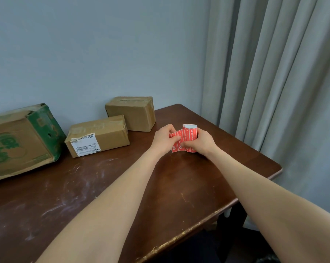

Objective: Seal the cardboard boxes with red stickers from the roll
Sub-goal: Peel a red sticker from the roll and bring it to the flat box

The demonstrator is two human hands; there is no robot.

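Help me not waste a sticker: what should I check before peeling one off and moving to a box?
1. Sticker roll held firmly: ok, the right hand grips it and the left hand pinches the unrolled strip.
2. Strip pulled out: ok, several red stickers show between the hands.
3. Sticker edge lifted from the backing: cannot tell, the fingers cover it.
4. Boxes nearby: ok, the small box, labelled box and green-printed box lie on the table to the left.
5. Red seals on the boxes: not ok, none shows.
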